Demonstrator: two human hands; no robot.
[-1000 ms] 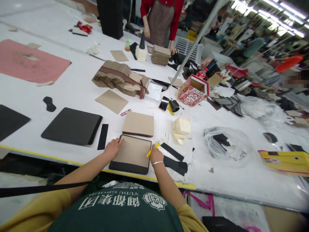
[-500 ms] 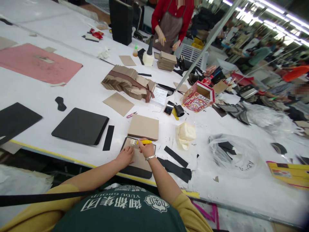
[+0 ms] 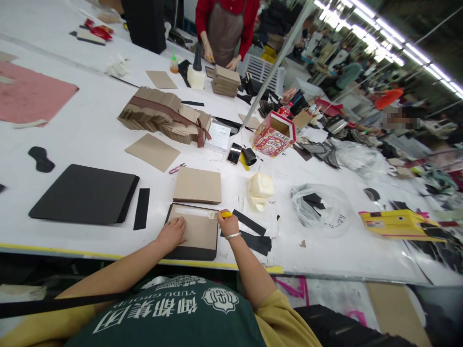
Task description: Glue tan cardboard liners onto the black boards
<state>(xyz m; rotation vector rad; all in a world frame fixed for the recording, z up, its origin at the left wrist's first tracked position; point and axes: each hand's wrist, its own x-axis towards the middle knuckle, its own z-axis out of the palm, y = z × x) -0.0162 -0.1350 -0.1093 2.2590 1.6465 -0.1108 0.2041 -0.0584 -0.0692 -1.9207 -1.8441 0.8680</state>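
A tan board lies on a black sheet at the table's front edge. A wet-looking whitish strip runs along the board's far edge. My right hand is closed around a yellow-handled brush, its bristles on the board's far right corner. On the board's left side my left hand lies flat with fingers stretched out. Just beyond stands a stack of tan boards. Black strips lie to the right, and another black strip lies to the left.
A stack of black sheets sits at the left. A cream-coloured container, a phone and pink snips are beyond the boards. A plastic bag lies right. A slanted pole rises mid-table; a co-worker stands across.
My right hand has drawn the brush rightward along the board's far edge, leaving a whitish strip. The left hand stays on the board's left side. The whole view has shifted.
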